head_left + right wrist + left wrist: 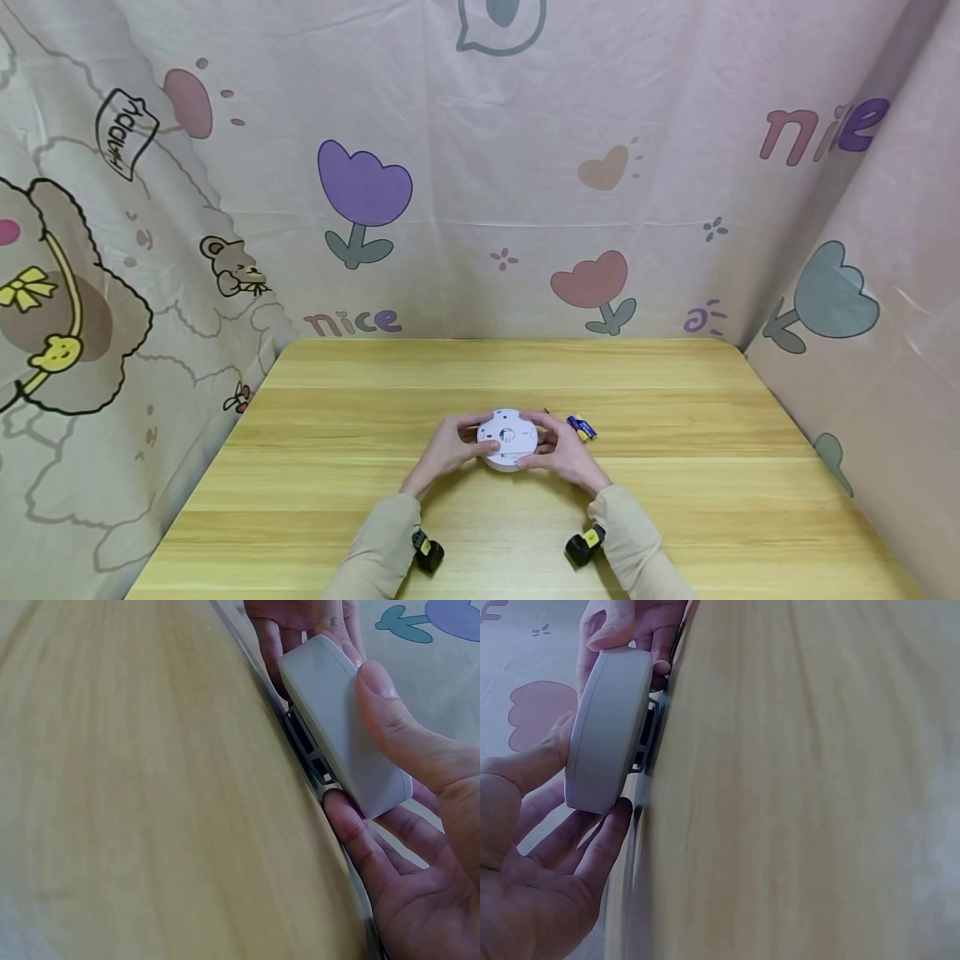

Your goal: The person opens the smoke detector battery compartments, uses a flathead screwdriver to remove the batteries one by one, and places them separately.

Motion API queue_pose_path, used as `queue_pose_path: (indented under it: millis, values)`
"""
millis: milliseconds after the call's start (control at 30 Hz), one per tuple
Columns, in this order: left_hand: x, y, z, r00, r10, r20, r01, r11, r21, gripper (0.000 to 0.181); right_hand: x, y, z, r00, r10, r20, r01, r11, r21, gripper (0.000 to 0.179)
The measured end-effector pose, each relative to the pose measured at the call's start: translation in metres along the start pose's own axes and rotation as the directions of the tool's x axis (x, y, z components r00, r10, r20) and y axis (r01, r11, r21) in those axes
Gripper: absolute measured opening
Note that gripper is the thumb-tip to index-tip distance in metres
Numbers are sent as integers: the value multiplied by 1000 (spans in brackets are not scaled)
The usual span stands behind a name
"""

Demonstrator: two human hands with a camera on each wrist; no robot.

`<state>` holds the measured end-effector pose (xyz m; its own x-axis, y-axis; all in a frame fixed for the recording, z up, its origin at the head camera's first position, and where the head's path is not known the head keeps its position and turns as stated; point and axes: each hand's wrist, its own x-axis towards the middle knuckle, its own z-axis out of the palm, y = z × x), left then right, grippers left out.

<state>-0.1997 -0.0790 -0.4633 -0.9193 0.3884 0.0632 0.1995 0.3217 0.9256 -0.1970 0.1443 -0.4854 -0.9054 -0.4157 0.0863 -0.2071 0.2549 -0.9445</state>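
A round white smoke detector (pixel 507 439) is held by both hands above the middle of the table, its flat back with small marks and slots turned up. My left hand (pixel 450 447) grips its left side, thumb on top and fingers beneath. On the opposite side my right hand (pixel 562 452) grips the rim, thumb toward the near edge. The left wrist view shows the detector's smooth side wall (pixel 607 731) and a dark slotted part (pixel 646 735) beneath it. That slotted part (pixel 309 746) also faces the tabletop in the right wrist view.
Blue and yellow batteries (pixel 581 427) lie on the wooden table (pixel 337 433) just right of the right hand. Patterned cloth (pixel 480 167) hangs behind and at both sides. Each wrist wears a small black camera (pixel 429 553).
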Motion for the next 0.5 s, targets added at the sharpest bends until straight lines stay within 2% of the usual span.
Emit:
queue_pose_path:
  millis: [267, 500]
  values:
    - [-1, 1, 0, 1000, -7, -3, 7, 1000, -4, 52, 7, 25, 1, 999, 21, -33, -22, 1000, -11, 76]
    - [-1, 2, 0, 1000, -8, -9, 8, 1000, 3, 51, 8, 30, 1, 999, 8, -45, -10, 999, -44, 77]
